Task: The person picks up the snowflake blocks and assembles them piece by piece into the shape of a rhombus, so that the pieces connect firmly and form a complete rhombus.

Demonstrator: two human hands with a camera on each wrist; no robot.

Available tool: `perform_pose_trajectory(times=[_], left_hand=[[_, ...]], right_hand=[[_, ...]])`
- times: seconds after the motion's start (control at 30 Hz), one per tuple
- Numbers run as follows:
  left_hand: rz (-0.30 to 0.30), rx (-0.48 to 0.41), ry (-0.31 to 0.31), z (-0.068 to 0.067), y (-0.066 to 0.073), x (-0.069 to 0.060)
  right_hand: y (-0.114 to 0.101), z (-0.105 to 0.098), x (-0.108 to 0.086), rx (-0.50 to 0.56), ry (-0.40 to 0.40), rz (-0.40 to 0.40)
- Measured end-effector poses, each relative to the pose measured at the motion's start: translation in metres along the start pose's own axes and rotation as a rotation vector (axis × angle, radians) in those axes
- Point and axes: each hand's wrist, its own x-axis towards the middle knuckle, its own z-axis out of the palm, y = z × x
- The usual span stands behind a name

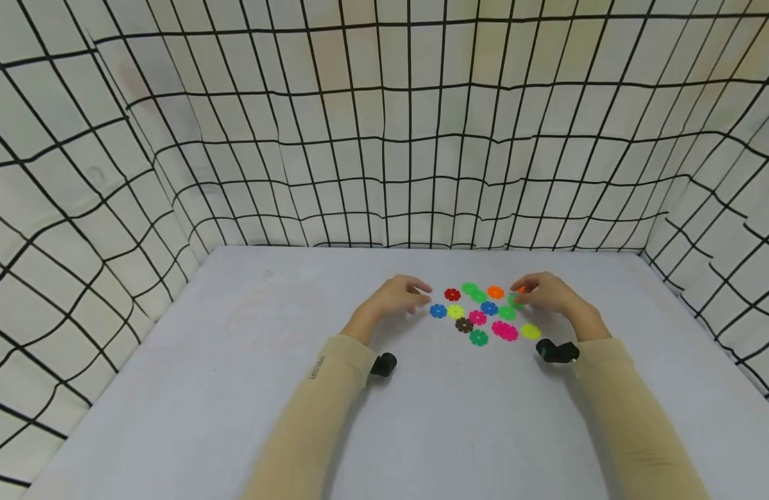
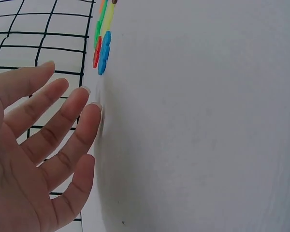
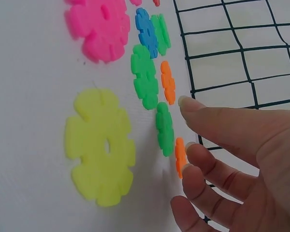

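Several flat, notched plastic snowflake discs lie loosely grouped on the white table. My left hand hovers left of them, fingers spread and holding nothing; the blue disc and dark red disc are nearest. In the left wrist view the palm faces the table side, apart from the discs. On the other side, my right hand has loosely bent fingers beside a green disc and an orange disc, partly covered in the head view. Whether a fingertip touches the orange one I cannot tell. A yellow disc lies nearer.
Pink discs, a brown disc and a green disc lie at the group's near side. A black grid on white walls encloses the table's back and sides. Black wrist cameras sit under both sleeves.
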Motion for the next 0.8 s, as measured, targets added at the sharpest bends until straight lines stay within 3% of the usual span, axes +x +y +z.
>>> perform_pose_trajectory(times=[0.37,0.57,0.8], left_hand=[[0.006,0.015,-0.1,0.009,0.005,0.003],[-0.011,0.105,-0.102,0.014,0.008,0.005],[-0.015,0.133,-0.071,0.019,0.008,0.008]], right_hand=[[0.005,0.001,0.007,0.001,-0.022,0.002],[0.012,0.003,0.011,0.009,-0.045,-0.012],[0.014,0.003,0.012,0.012,-0.038,-0.012]])
